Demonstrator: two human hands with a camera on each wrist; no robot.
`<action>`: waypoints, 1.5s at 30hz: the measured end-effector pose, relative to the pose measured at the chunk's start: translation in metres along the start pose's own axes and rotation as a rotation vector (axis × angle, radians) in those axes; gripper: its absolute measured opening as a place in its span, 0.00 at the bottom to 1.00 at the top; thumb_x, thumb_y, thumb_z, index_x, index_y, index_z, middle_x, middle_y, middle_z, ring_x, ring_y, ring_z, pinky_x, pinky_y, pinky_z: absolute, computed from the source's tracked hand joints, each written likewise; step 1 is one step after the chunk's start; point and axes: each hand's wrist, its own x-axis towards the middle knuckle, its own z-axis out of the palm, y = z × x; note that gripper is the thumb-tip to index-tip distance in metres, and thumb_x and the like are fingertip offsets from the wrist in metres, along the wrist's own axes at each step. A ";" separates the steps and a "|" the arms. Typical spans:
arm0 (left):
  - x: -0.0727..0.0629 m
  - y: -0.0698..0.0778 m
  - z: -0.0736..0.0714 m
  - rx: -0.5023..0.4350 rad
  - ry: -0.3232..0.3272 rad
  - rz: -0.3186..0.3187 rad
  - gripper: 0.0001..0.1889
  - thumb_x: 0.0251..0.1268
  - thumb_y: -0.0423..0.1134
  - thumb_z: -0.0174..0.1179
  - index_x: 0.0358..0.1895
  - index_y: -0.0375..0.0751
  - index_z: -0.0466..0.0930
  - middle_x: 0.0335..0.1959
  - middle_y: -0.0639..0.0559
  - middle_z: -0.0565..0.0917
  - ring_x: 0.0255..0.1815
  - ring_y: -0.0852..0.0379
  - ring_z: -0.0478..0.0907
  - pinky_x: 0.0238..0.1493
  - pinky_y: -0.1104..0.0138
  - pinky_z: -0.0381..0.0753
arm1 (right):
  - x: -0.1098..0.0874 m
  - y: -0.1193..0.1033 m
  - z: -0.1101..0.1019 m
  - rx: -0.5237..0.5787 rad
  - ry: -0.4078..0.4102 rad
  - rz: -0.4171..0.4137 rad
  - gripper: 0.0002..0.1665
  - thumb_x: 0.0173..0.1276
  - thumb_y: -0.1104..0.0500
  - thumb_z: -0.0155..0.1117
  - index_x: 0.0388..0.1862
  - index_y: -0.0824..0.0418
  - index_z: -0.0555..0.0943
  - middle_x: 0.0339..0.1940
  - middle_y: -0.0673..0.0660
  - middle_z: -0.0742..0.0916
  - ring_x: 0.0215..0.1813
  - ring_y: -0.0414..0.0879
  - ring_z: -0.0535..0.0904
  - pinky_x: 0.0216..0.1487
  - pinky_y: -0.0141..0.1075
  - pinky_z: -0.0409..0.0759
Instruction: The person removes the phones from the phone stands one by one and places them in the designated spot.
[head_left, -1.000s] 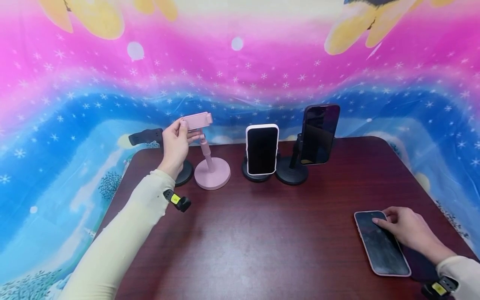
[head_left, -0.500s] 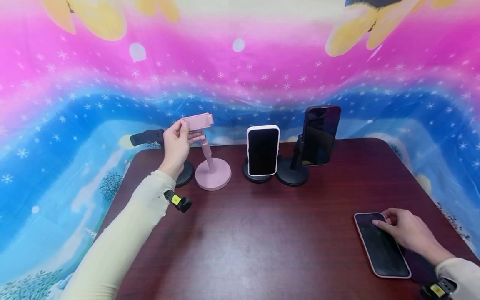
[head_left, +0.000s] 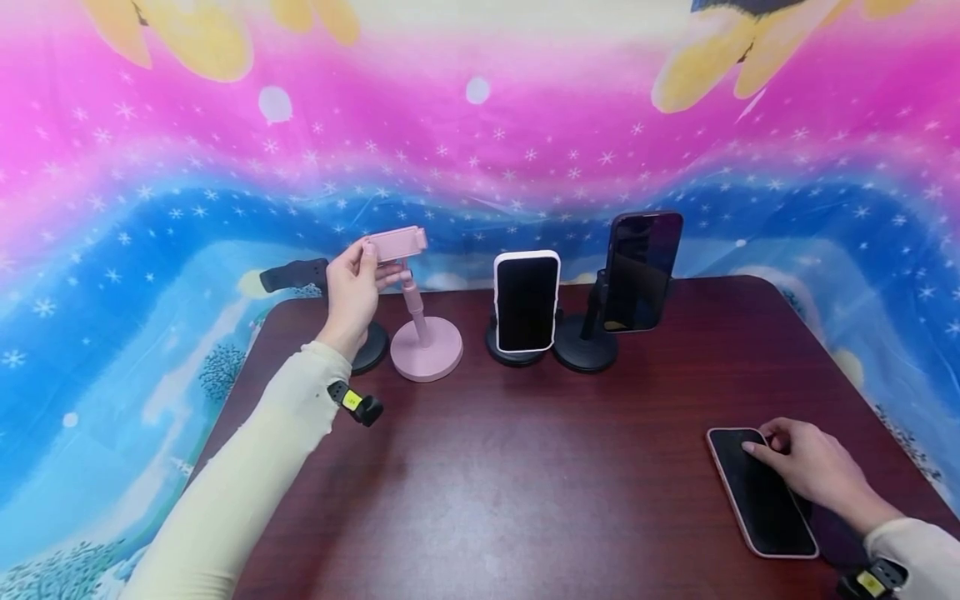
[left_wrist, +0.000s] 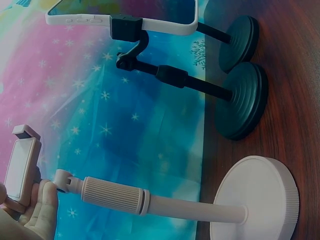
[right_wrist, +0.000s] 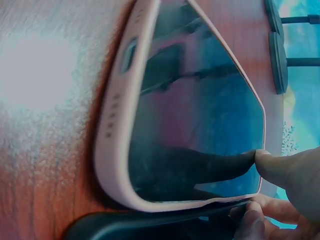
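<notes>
My left hand [head_left: 352, 287] holds the end of the clamp [head_left: 397, 243] on a pink phone stand, thumb in front and fingers behind. The stand's round base [head_left: 426, 350] sits on the table, and its ribbed collar [left_wrist: 111, 195] shows in the left wrist view. At the right, my right hand [head_left: 817, 467] pinches the upper right edge of a phone in a pale pink case [head_left: 761, 496], screen up. In the right wrist view the thumb [right_wrist: 277, 167] lies on the screen's edge and fingers are at the case's side. A second dark phone [right_wrist: 125, 227] lies beside it, partly hidden.
A white-cased phone [head_left: 527, 300] and a dark phone [head_left: 643, 271] stand in black phone stands at the table's back. Another black stand [head_left: 295, 273] is partly hidden behind my left hand. A patterned cloth [head_left: 480, 175] hangs behind the dark red table [head_left: 510, 483].
The pink-cased phone has shifted slightly left with my right hand. My left hand keeps its hold on the pink clamp.
</notes>
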 end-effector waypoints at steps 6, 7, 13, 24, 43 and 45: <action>0.000 0.001 0.000 -0.019 -0.001 0.000 0.21 0.82 0.47 0.43 0.68 0.44 0.74 0.58 0.39 0.81 0.46 0.55 0.89 0.60 0.59 0.85 | 0.000 -0.001 -0.001 0.003 -0.004 0.009 0.26 0.71 0.45 0.66 0.46 0.69 0.82 0.33 0.55 0.83 0.29 0.44 0.72 0.27 0.36 0.68; 0.000 0.001 -0.001 -0.023 -0.001 -0.002 0.21 0.82 0.46 0.43 0.68 0.44 0.74 0.58 0.39 0.81 0.46 0.55 0.89 0.60 0.59 0.85 | 0.000 -0.001 -0.001 0.004 -0.004 0.010 0.26 0.71 0.45 0.66 0.46 0.69 0.82 0.33 0.55 0.82 0.29 0.44 0.72 0.27 0.36 0.68; 0.000 0.000 -0.001 -0.028 0.011 -0.020 0.23 0.82 0.47 0.43 0.70 0.45 0.73 0.60 0.38 0.81 0.47 0.57 0.89 0.58 0.63 0.86 | -0.001 -0.001 -0.002 0.007 -0.014 0.032 0.27 0.72 0.43 0.66 0.48 0.69 0.82 0.34 0.56 0.83 0.30 0.44 0.73 0.26 0.36 0.68; -0.001 0.000 0.001 0.020 0.047 -0.070 0.23 0.83 0.49 0.42 0.73 0.48 0.71 0.63 0.41 0.81 0.49 0.59 0.85 0.53 0.66 0.88 | -0.001 -0.002 -0.002 0.010 -0.027 0.055 0.29 0.72 0.42 0.64 0.50 0.68 0.81 0.36 0.57 0.83 0.30 0.45 0.73 0.25 0.37 0.67; -0.018 -0.005 -0.007 0.037 0.031 -0.160 0.24 0.84 0.49 0.42 0.67 0.37 0.74 0.54 0.43 0.83 0.49 0.58 0.85 0.47 0.73 0.87 | -0.003 -0.001 0.000 0.041 0.005 0.012 0.31 0.77 0.41 0.56 0.52 0.69 0.80 0.27 0.51 0.79 0.21 0.38 0.67 0.22 0.33 0.61; -0.023 -0.006 -0.008 0.035 0.025 -0.155 0.23 0.84 0.48 0.42 0.66 0.36 0.75 0.56 0.39 0.82 0.47 0.60 0.85 0.46 0.74 0.87 | -0.004 -0.001 -0.002 0.035 0.008 0.020 0.31 0.78 0.40 0.55 0.53 0.69 0.80 0.27 0.51 0.80 0.20 0.39 0.67 0.21 0.33 0.62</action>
